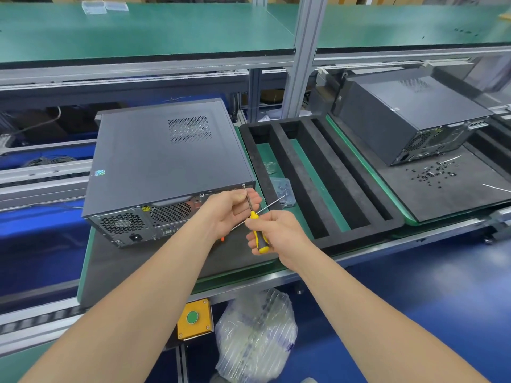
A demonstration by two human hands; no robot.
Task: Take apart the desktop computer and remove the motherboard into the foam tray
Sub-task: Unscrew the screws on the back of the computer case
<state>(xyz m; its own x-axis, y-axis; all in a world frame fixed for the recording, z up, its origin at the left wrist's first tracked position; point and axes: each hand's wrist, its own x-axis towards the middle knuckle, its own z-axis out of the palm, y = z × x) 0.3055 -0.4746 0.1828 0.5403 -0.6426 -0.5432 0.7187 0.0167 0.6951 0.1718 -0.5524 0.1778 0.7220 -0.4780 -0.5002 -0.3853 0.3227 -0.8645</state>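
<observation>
The desktop computer point(166, 161) lies on its side on a dark mat point(138, 261), with the foam tray point(293, 161) just beside it. The right hand point(276, 230) grips a yellow-handled screwdriver point(258, 233), its tip at a rear-edge screw point(244, 185). The left hand point(229, 208) curls round the shaft

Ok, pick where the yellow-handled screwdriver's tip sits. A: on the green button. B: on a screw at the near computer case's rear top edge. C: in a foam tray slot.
B: the yellow-handled screwdriver, gripped by the right hand and steadied by the left hand, meets a screw on the near computer case's rear edge.
</observation>
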